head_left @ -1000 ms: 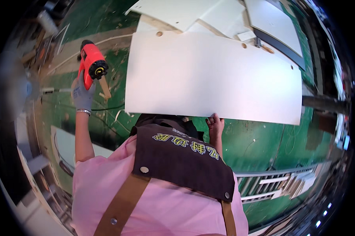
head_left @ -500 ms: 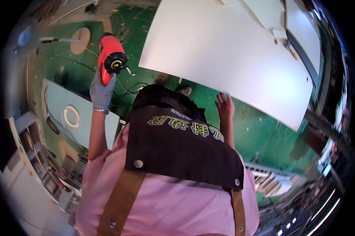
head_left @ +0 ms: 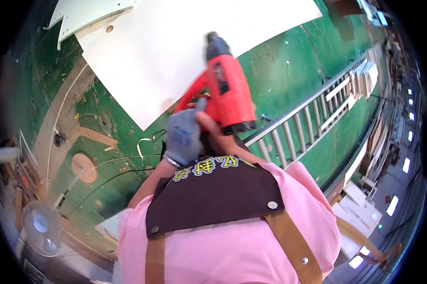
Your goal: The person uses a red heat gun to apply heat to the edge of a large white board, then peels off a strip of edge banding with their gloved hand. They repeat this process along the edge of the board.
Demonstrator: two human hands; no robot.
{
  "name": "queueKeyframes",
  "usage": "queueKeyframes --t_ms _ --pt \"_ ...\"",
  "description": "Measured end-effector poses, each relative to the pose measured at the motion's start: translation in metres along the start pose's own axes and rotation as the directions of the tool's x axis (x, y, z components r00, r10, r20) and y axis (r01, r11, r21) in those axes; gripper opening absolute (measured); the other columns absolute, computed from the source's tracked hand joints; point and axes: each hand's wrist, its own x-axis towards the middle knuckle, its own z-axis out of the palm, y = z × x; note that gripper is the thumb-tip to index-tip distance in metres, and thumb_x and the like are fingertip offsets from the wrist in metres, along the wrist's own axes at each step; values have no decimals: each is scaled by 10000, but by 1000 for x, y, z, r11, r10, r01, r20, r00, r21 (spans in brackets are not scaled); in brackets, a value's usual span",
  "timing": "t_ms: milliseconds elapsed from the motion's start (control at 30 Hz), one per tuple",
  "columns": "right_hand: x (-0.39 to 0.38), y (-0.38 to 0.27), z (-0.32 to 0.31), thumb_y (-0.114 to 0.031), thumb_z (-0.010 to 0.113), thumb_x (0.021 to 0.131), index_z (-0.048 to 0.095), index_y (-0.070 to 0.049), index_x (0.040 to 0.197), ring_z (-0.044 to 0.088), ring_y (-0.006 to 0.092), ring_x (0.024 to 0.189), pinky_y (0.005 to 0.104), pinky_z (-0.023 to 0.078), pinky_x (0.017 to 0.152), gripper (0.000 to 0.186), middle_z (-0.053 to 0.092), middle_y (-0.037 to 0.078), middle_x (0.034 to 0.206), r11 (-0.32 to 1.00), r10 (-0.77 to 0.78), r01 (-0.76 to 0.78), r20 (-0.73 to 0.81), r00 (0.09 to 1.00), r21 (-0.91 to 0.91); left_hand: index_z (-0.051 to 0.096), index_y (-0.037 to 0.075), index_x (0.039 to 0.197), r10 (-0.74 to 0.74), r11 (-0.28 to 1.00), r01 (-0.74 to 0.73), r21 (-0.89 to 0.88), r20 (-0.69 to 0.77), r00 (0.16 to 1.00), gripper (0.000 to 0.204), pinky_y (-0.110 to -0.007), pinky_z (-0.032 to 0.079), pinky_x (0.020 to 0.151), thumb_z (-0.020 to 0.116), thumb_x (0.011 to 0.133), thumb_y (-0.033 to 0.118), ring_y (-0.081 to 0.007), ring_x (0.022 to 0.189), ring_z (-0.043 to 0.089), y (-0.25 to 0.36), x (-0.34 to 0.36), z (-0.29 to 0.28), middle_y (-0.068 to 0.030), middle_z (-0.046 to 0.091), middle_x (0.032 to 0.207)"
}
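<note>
A red plastic pistol-shaped heat gun [head_left: 232, 92] with a dark nozzle was held in front of the body, crossing in view the near edge of a large white rectangular panel [head_left: 152, 61], to the right of that panel's near corner. The left hand [head_left: 182, 132], in a grey knitted glove with a silvery band [head_left: 172, 162] at the wrist, had its fingers clamped on the handle. The bare right hand [head_left: 214, 132] lay against the lower part of the gun; its fingers were partly hidden, and whether they were closed could not be told.

Half a second earlier, the left hand alone had carried the gun out to the left, its black rear end facing the viewer, while the right hand was apart from it, fingers spread, near the panel's edge. The gun had since been turned so that its nozzle pointed toward the panel, and the view had swung, placing the panel at upper left and a grey metal ladder-like rack [head_left: 290, 139] at right, with pale strips [head_left: 365, 78] on its far end.

Large yellow lettering [head_left: 206, 168] outlined in blue ran across the dark brown apron bib [head_left: 213, 203], partly lost at its upper fold. Small blue print marked the back of the glove. A dark label [head_left: 221, 78] on the gun's side was too blurred to read.
</note>
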Motion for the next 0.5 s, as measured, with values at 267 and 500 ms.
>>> queueKeyframes --t_ms 267,500 --pt "-42 12 -130 -123 562 846 406 -1 1235 630 248 894 387 531 767 437 599 182 1055 964 22 109 -480 877 243 446 -22 1278 -306 949 264 -170 -308 901 560 -401 336 1012 647 807 205 -323 1167 452 -49 -22 -3 -187 484 1247" --pt "-63 62 -195 -260 630 828 512 2 1024 644 279 881 410 542 808 348 615 214 1050 570 379 -120 -130 916 813 371 80 1367 -902 301 508 -807 -68 427 581 -380 318 1025 576 879 322 -261 1202 430 -200 -111 -19 -121 419 1355"
